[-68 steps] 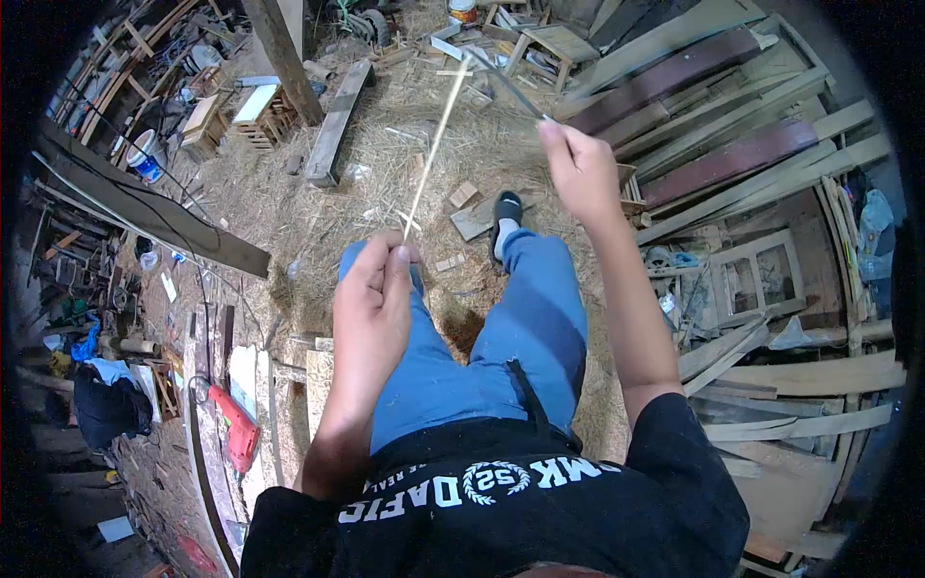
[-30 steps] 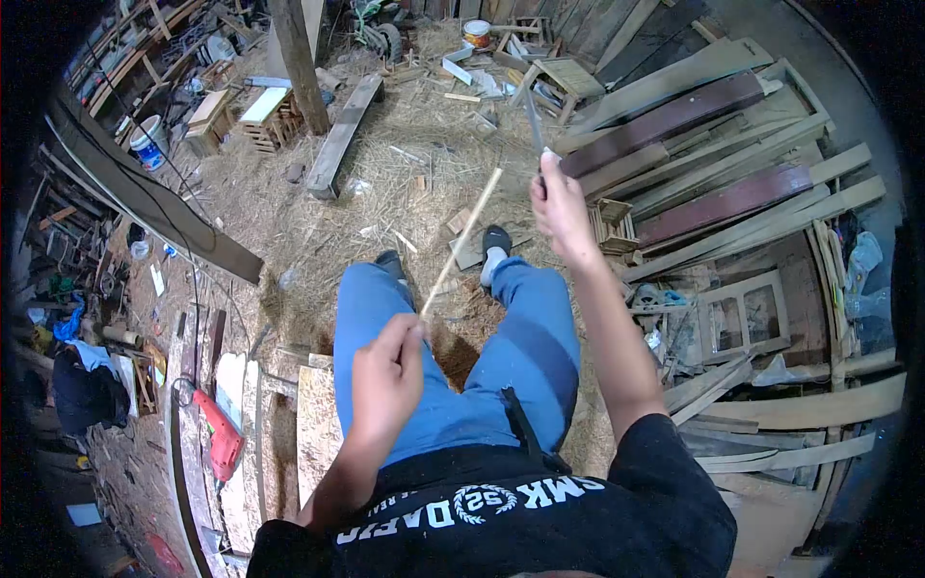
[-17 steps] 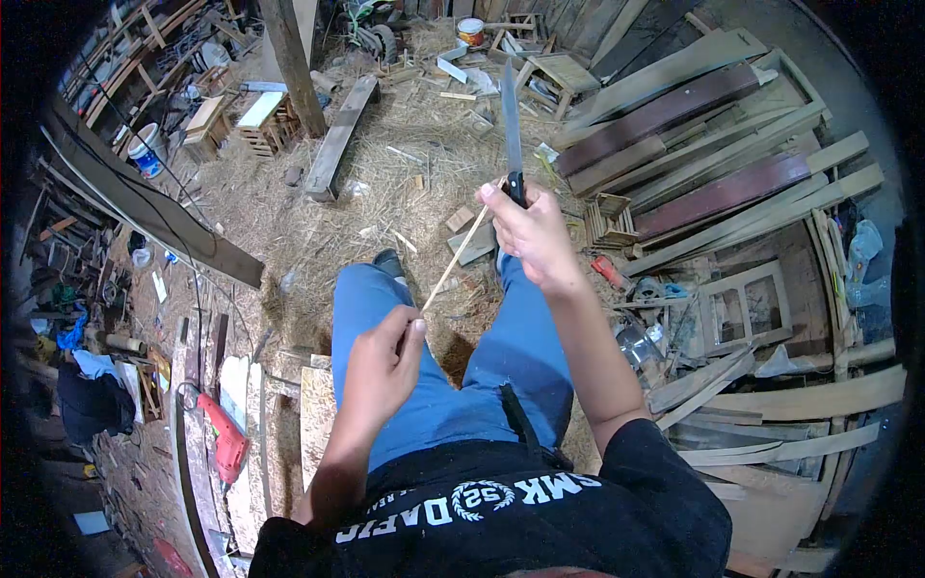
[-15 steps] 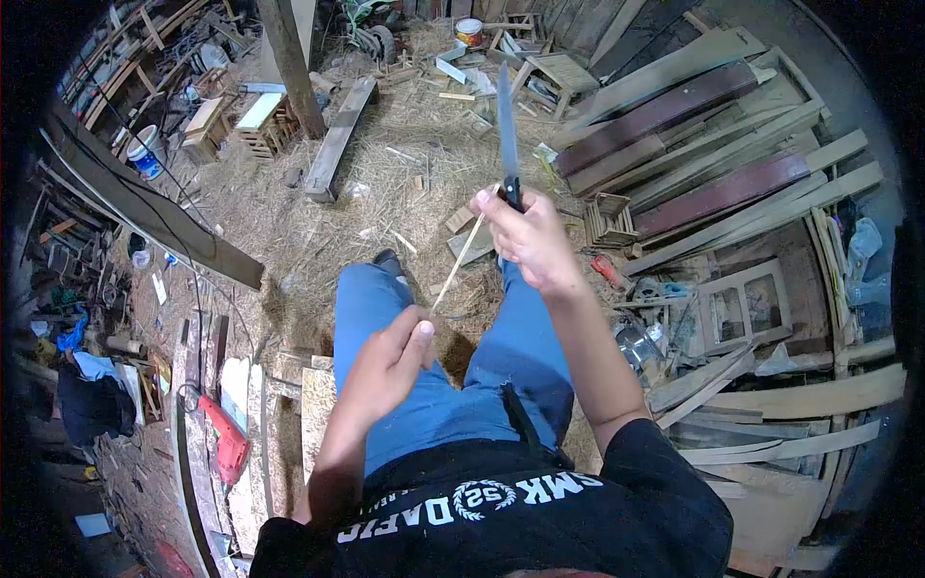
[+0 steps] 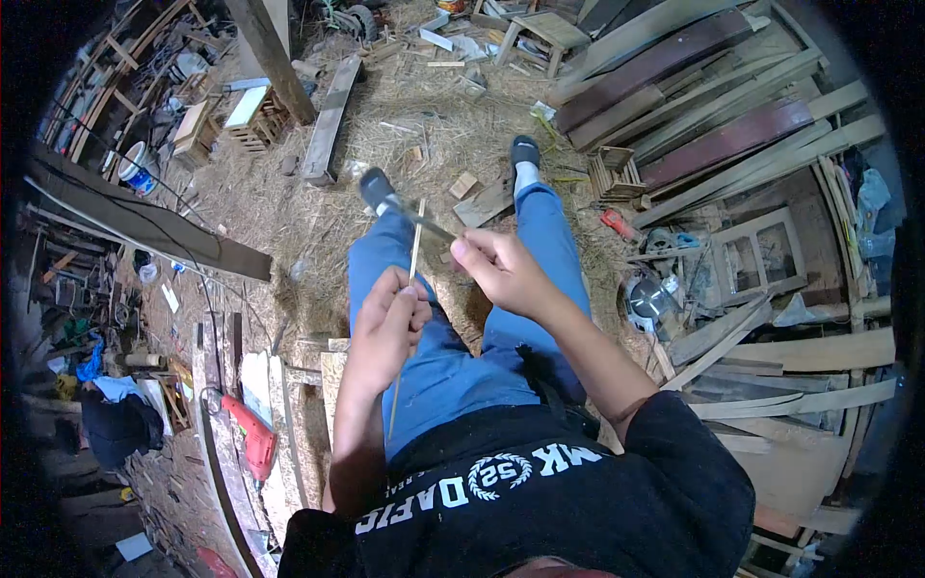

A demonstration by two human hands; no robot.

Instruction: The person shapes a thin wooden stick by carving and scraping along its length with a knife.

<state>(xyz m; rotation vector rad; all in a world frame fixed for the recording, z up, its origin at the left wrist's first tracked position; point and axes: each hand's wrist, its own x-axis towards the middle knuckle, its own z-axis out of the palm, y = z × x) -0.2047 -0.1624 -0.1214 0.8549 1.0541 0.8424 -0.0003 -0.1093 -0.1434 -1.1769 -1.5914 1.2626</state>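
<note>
Left hand: the left hand (image 5: 383, 323) has its fingers curled and clamped on the wooden strip (image 5: 415, 255), thumb pressed along it.
Right hand: the right hand (image 5: 503, 275) has its fingers closed on the knife (image 5: 439, 231), the blade pointing out to the left, beyond the left fingers.
Wooden strip: thin and pale, running through the left fingers; 1 end sticks out past them, the other seems to come out below the hand, over the trousers (image 5: 557, 249).
Blade and strip: they cross just beyond the left fingers.
Around the fingers: a red power tool (image 5: 255, 445) lies to the left of and nearer the body than the left fingers; a small crate (image 5: 617, 175) stands beyond and to the right of the right fingers.
Slip risk: a blade skidding down the strip could reach the left thumb, since the grip sits close to the crossing.
Break risk: the strip looks slender, so hard sideways pressure or too deep a bite could snap it; a loose left grip could let it twist.
Hidden: the knife handle is covered by the right fingers, and the middle of the strip by the left.
Unclear: the cutting edge's direction, and whether blade and strip touch, cannot be told; the blade is foreshortened.
</note>
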